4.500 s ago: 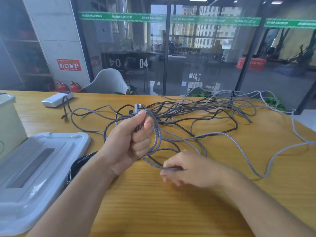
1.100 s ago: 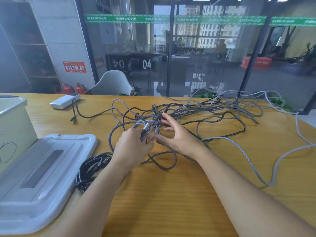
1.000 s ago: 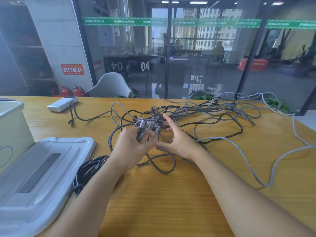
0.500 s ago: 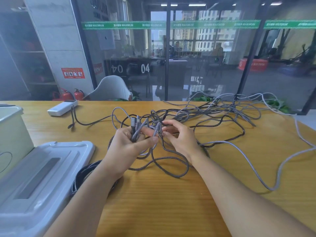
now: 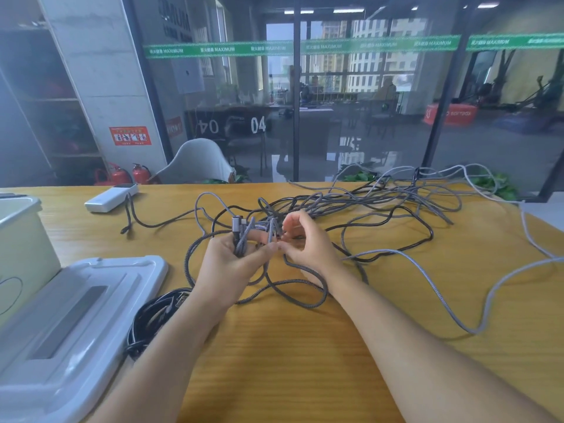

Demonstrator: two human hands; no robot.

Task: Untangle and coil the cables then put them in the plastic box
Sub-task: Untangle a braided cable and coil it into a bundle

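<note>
Both hands meet above the table (image 5: 305, 346). Left hand (image 5: 235, 264) is curled round a bunch of grey braided cable (image 5: 244, 236) loops, plug ends sticking up; right hand (image 5: 305, 239) pinches a strand just beside it. From there the tangle of cables (image 5: 381, 209) trails away to the far right, nearer the right hand. Plastic box (image 5: 21, 239) stands at far left, well apart

Table (image 5: 305, 346): yellow wood-grain surface, smooth with a soft sheen. Cables (image 5: 381, 209): braided grey fabric sheathing, some smooth black plastic. Box lid (image 5: 76, 300): glossy white plastic.
</note>
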